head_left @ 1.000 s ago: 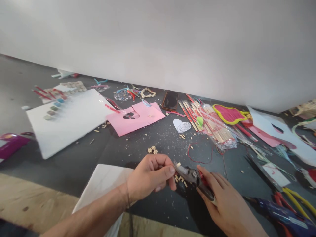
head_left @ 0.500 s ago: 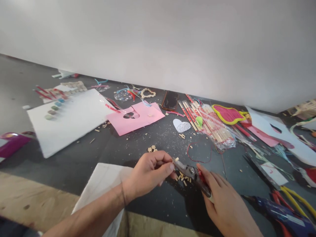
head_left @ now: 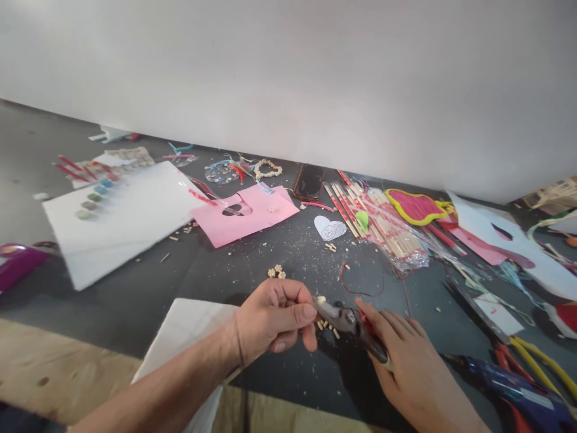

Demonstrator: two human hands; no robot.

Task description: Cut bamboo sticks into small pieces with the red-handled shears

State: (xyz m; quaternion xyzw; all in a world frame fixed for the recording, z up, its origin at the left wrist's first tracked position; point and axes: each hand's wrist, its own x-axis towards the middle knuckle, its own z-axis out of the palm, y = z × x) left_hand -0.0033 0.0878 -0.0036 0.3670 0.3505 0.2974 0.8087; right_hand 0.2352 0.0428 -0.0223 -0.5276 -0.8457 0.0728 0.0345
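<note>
My right hand is wrapped round the red handles of a pair of cutters, whose dark jaws point left. A small pale piece shows at the jaws. Right beside the jaw tips, my left hand is pinched closed; what its fingertips hold is too small to name. Short cut wooden pieces lie on the dark table beneath the cutters. Beyond my left hand sit several small flower-shaped wooden clusters.
A white sheet lies under my left forearm. Pink paper, a phone, a paper heart and bagged sticks lie farther back. Scissors and a blue tool are at the right.
My left hand has turned slightly, and its lower fingers now show more. The cutters have shifted a little to the left. More of the flower-shaped clusters is visible.
</note>
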